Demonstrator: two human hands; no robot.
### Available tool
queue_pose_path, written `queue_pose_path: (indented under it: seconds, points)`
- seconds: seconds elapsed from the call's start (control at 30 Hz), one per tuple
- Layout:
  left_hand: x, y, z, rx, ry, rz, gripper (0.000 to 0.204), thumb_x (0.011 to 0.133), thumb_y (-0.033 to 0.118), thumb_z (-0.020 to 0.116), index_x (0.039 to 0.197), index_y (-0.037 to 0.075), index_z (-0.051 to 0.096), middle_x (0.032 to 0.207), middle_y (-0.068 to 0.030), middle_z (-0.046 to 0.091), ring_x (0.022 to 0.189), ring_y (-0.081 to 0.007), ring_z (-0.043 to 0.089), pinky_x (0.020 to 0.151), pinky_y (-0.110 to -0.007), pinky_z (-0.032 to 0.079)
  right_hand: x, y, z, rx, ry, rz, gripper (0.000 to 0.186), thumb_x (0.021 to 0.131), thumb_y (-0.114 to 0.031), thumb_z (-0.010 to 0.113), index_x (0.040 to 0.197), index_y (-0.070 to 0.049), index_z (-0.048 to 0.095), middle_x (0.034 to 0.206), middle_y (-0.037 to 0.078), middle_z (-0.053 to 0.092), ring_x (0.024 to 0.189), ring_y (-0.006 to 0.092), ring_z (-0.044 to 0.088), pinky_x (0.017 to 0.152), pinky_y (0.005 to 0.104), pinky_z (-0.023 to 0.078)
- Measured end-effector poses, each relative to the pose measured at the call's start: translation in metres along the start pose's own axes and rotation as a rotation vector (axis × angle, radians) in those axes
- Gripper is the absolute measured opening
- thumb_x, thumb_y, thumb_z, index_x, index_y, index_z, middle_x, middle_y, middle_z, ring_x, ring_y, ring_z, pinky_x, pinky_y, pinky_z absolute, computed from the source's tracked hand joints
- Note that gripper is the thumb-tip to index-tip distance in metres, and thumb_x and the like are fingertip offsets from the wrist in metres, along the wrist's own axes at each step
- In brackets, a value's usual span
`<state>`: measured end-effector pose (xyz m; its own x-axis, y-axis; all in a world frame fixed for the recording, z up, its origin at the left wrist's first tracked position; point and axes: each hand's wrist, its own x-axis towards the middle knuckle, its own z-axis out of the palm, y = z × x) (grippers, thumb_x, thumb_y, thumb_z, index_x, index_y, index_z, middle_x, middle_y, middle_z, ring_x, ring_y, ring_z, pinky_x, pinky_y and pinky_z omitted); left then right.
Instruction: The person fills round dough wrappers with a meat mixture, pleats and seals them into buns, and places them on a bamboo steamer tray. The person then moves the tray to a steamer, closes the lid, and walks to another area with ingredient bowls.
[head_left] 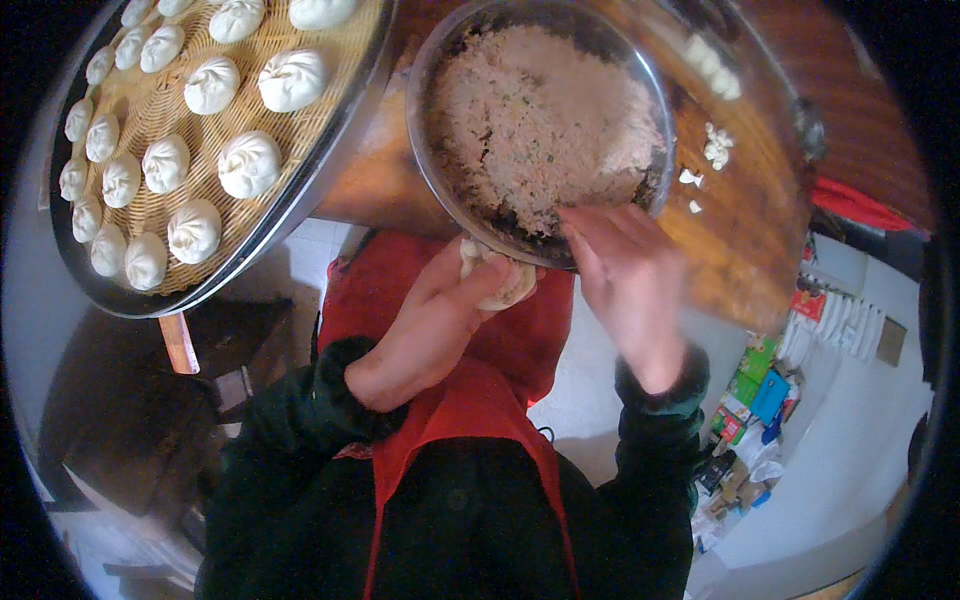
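My left hand [425,325] is closed around a soft, pale dough wrapper [513,285], held just below the near rim of a metal bowl [592,33]. Folds show along the dough's edge; my thumb lies across it and hides its middle. Pinkish-brown minced filling [540,120], flecked with green, fills much of the bowl. My right hand [635,265] reaches over the bowl's near right rim with its fingers pinched together at the filling. It is slightly blurred, and whatever lies between its fingertips is hidden.
At the left, a round wicker tray [225,138] bears several pleated buns [250,165]. Small dough scraps [718,147] and larger dough lumps [712,66] lie right of the bowl on the wooden table [735,245]. Boxes and packages [765,395] sit farther right, low down.
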<state>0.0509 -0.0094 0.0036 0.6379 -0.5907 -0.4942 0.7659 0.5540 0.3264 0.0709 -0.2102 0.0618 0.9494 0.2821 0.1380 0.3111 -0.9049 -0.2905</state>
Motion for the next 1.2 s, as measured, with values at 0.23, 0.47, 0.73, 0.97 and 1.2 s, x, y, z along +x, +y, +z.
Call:
queue_pose_path:
  seconds: [0.23, 0.47, 0.73, 0.97, 1.2]
  points:
    - [-0.006, 0.003, -0.004, -0.011, 0.005, 0.057, 0.036, 0.108, 0.015, 0.054, 0.141, 0.003, 0.051, 0.137, -0.0113, 0.063, 0.127, -0.0244, 0.061, 0.112, -0.041, 0.049, 0.001, -0.013, 0.000, -0.002, -0.008, -0.045, 0.016, 0.081, -0.007, 0.071, 0.097, -0.005, 0.072, 0.091, 0.010, 0.073, 0.081, 0.0292, 0.069, 0.070, 0.0398, 0.057]
    - [-0.010, 0.000, -0.002, -0.029, 0.001, 0.071, 0.035, 0.107, 0.014, 0.054, 0.141, 0.004, 0.052, 0.135, -0.0105, 0.063, 0.125, -0.0247, 0.062, 0.111, -0.042, 0.050, -0.002, -0.010, -0.005, -0.005, -0.054, -0.135, 0.019, 0.080, -0.008, 0.069, 0.099, -0.005, 0.072, 0.093, 0.008, 0.073, 0.084, 0.0277, 0.070, 0.072, 0.0398, 0.058]
    - [-0.008, 0.003, -0.011, -0.018, 0.004, 0.059, 0.035, 0.107, 0.012, 0.055, 0.140, 0.003, 0.052, 0.134, -0.0101, 0.064, 0.124, -0.0244, 0.062, 0.110, -0.042, 0.050, 0.001, 0.001, 0.006, 0.086, -0.097, -0.198, 0.023, 0.078, -0.008, 0.069, 0.101, -0.006, 0.074, 0.099, 0.008, 0.075, 0.088, 0.0275, 0.070, 0.074, 0.0402, 0.059]
    - [-0.015, 0.016, -0.022, -0.228, -0.036, 0.032, 0.038, 0.106, 0.020, 0.051, 0.141, 0.005, 0.050, 0.138, -0.0080, 0.061, 0.127, -0.0210, 0.058, 0.111, -0.038, 0.046, -0.027, -0.019, 0.024, 0.242, 0.113, 0.040, 0.026, 0.082, 0.001, 0.076, 0.107, -0.005, 0.078, 0.101, 0.011, 0.077, 0.087, 0.0284, 0.073, 0.076, 0.0373, 0.059]
    - [-0.013, 0.011, -0.020, -0.242, 0.003, -0.003, 0.046, 0.104, 0.022, 0.051, 0.147, 0.006, 0.043, 0.145, -0.0078, 0.055, 0.134, -0.0210, 0.053, 0.116, -0.040, 0.041, -0.031, -0.024, 0.046, 0.086, 0.245, 0.080, 0.026, 0.080, 0.001, 0.078, 0.105, -0.005, 0.077, 0.102, 0.010, 0.078, 0.089, 0.0283, 0.073, 0.077, 0.0372, 0.060]
